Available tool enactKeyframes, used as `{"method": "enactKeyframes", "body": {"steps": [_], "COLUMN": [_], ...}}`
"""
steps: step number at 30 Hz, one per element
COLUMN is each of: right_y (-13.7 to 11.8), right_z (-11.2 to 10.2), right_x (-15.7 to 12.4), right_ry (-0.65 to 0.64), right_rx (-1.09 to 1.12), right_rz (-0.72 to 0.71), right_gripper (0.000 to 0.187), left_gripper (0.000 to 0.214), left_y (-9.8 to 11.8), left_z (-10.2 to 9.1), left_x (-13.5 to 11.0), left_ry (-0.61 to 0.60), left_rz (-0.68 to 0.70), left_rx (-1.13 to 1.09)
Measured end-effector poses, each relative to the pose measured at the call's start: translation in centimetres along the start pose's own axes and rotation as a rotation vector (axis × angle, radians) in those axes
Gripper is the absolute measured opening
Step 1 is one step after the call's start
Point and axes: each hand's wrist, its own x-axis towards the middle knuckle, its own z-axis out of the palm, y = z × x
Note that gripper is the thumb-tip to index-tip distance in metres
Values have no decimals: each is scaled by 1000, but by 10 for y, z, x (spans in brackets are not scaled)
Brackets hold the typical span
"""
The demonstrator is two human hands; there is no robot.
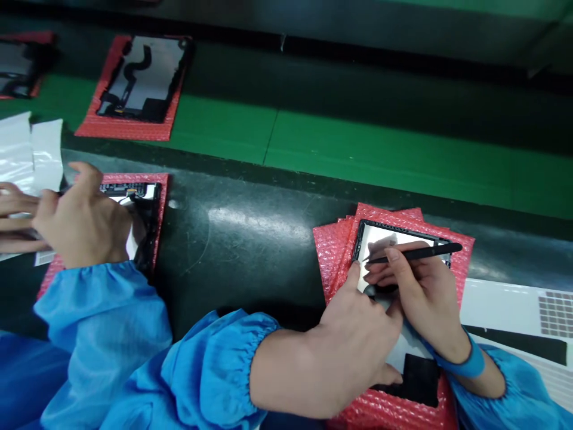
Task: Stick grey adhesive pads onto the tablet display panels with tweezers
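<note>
- Work unit: a panel with a black frame lies at the right of the counter, on stacked red bubble wrap. A black patch is visible at its near end.
- Right hand: fingers grasp black tweezers above the far half of the panel. The tip points left, near the panel's left edge; contact cannot be determined.
- Right wrist: fitted with a blue band.
- Left hand: lies across the panel, fingers released and spread. The index fingertip is at the left edge of the frame; the thumb is over the near half.
- Right of the panel: a white sheet with a printed grid and a black strip.
- Left side: a co-worker's hand is over a second panel, also on red wrap. White sheets lie beyond it.
- Far side: a third panel rests on red wrap upon a green surface.
</note>
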Motion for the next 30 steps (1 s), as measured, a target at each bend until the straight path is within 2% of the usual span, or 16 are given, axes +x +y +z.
{"method": "enactKeyframes", "body": {"steps": [2,4,7,9,11,13,15,17,19,23,26,27,30], "right_y": [1,1,-3,-6,-7,-3,7,19,31,49,57,60,71], "right_z": [2,3,-2,-13,-30,-51,-72,-90,-105,-126,-136,-139,-145], "right_x": [1,3,1,-5,-15,-27,-39,-49,-58,-69,-74,-76,-79], "right_ry": [0,9,57,102,148,203,251,299,345,430,483,496,528], "right_rx": [38,88,190,245,272,288,301,316,332,373,417,433,484], "right_rz": [-9,-27,-102,-186,-251,-279,-269,-239,-200,-164,-165,-162,-144], "right_gripper": [39,39,36,32,29,26,25,26,30,38,43,44,47], "left_gripper": [82,87,84,63,42,38,35,29,25,35,31,35,73], "left_y": [27,37,35,33,31,26,18,11,6,10,14,14,8], "left_z": [29,40,29,17,9,9,15,23,29,36,41,42,40], "left_x": [11,14,4,-6,-18,-28,-37,-44,-48,-49,-41,-36,-14], "left_ry": [-50,-61,10,44,5,-70,-96,-39,51,243,416,450,505], "left_rz": [28,45,84,71,-77,-351,-545,-584,-543,-536,-540,-542,-541], "left_rx": [59,106,90,17,-40,-55,-103,-264,-433,-607,-949,-1098,-1403]}}
